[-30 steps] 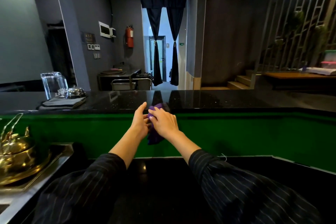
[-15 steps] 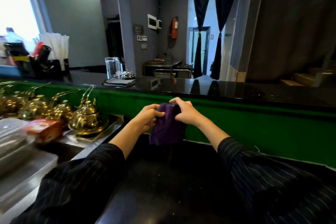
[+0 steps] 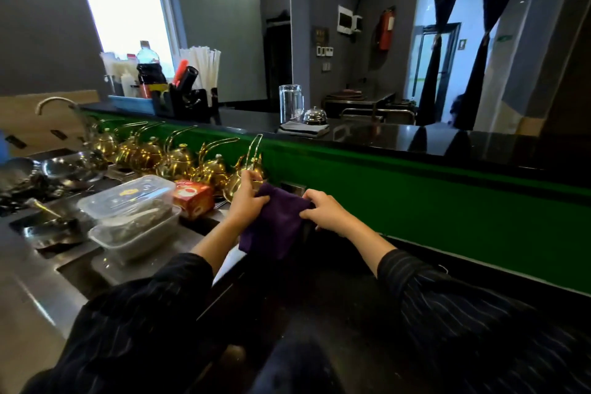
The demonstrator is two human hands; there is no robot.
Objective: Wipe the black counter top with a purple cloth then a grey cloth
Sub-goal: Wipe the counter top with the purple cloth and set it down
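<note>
- The black counter top point(image 3: 463, 145) runs across the view on top of a green panel point(image 3: 447, 201), glossy enough to mirror the doorway and curtains; a lower black surface point(image 3: 313, 297) lies just below the person's forearms.
- A steel worktop point(image 3: 35, 291) fills the left side, with a sink tap point(image 3: 54, 104) at its far end.
- A row of gold teapots point(image 3: 179, 158) stands along the foot of the green panel, the nearest one just behind the left hand.
- Two clear lidded plastic containers point(image 3: 134, 214) sit stacked on the steel worktop, a red box point(image 3: 193, 198) touching their right side.
- The purple cloth point(image 3: 276, 222) hangs in the air above the lower black surface, below the level of the black counter top and not touching it, stretched between both hands.
- A folded grey cloth point(image 3: 303, 129) lies on the black counter top, with a glass jug point(image 3: 290, 102) and a metal bell point(image 3: 315, 116) resting on or just behind it.
- The left hand point(image 3: 246, 200) pinches the cloth's upper left edge, fingers closed on the fabric.
- The right hand point(image 3: 329, 211) pinches the upper right edge likewise; the hands are held apart with the cloth spanning the gap.
</note>
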